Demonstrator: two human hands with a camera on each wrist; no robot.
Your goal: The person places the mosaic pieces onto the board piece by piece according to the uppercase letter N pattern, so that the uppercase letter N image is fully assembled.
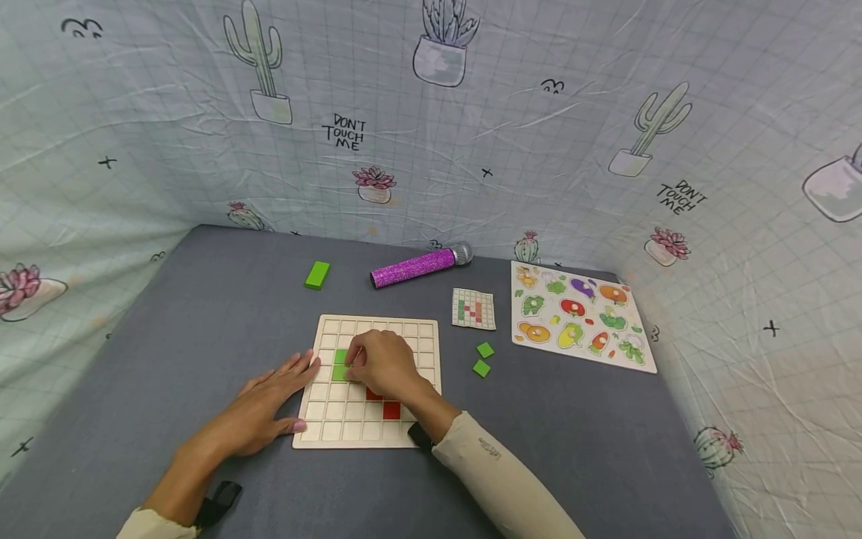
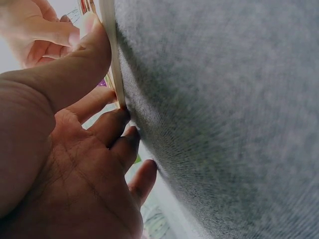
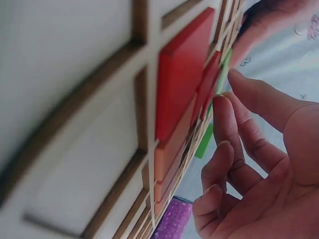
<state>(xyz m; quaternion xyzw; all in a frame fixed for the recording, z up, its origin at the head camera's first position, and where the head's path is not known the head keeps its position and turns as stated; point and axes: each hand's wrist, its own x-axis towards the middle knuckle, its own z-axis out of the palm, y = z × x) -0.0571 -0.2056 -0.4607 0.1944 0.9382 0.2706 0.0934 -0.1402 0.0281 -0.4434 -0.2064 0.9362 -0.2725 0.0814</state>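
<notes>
A pale wooden grid board [image 1: 330,412] lies on the grey table. My left hand [image 1: 263,408] rests at its left edge, fingers spread; in the left wrist view the thumb [image 2: 75,72] touches the board's side. My right hand [image 1: 384,363] is over the board with bent fingers, its fingertips at two green square tiles [image 1: 340,373] set in the grid. In the right wrist view a small gap shows between thumb and index finger; whether a tile is pinched there is unclear. Red square tiles [image 1: 392,410] sit in the grid, partly under my right hand, with orange tiles [image 3: 172,144] beside them.
Two loose green tiles [image 1: 481,368] lie right of the board, below a small pattern card [image 1: 465,320]. A green block [image 1: 317,275] and a purple glitter microphone [image 1: 414,268] lie behind the board. A vegetable puzzle board [image 1: 552,305] lies at the right.
</notes>
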